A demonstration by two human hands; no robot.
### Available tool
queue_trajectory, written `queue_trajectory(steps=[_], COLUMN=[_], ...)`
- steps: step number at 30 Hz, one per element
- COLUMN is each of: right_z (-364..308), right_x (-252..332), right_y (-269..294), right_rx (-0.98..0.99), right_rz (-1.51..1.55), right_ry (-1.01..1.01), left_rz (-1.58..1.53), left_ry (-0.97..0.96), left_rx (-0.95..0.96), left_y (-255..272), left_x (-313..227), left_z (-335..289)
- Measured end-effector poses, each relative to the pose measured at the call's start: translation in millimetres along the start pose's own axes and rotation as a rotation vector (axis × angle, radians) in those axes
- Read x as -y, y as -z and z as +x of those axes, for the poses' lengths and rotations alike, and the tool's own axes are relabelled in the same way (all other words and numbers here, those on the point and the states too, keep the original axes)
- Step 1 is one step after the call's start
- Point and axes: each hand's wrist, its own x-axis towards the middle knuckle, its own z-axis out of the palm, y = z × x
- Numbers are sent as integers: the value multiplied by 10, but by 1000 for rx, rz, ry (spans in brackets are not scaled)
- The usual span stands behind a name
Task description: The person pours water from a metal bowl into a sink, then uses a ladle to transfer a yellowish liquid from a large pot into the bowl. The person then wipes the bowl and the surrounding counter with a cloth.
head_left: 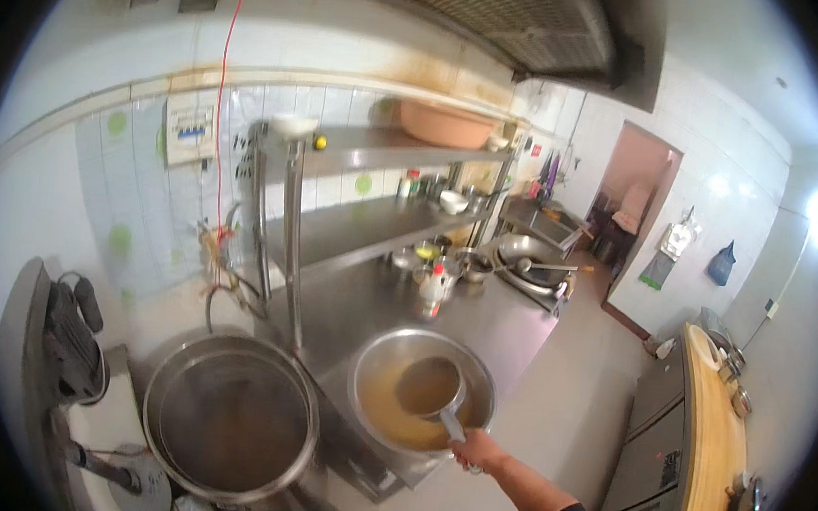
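Note:
My right hand [477,450] is closed around the handle of a round metal dipper [429,386]. The dipper is over or partly in a wide steel basin [487,396], and cloudy brown liquid shows in its cup. Yellowish-brown liquid [378,385] fills the lower part of the basin, which stands at the near end of a steel counter. Left of it is a large steel stockpot [311,409] with dark brown liquid inside. My left hand is out of the picture.
A bottle with a red cap [436,283] and several small bowls stand farther along the counter [369,300]. Shelves [364,220] rise behind it, with a big orange tub [447,125] on top. Beyond sits a wok [530,263]. A wood-topped cabinet [712,433] runs along the right.

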Motion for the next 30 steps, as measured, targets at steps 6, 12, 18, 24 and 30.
queue_trajectory(steps=[6, 12, 18, 24, 30], right_z=[111, 113, 135, 285, 660], right_x=[-208, -25, -56, -52, 125], right_y=[323, 365, 344, 130, -200], right_rx=[-213, -295, -584, -640, -568], right_rz=[-222, -398, -806, -908, -754], right_ry=[-73, -18, 71, 72, 277], left_rz=[-369, -807, -772, -829, -757], left_ry=[571, 730, 743, 770, 845], left_rx=[266, -38, -64, -63, -169], left_y=[1514, 1474, 1437, 1358, 1490], left_x=[-1163, -1211, -1182, -1227, -1417], left_z=[400, 40, 20, 26, -32])
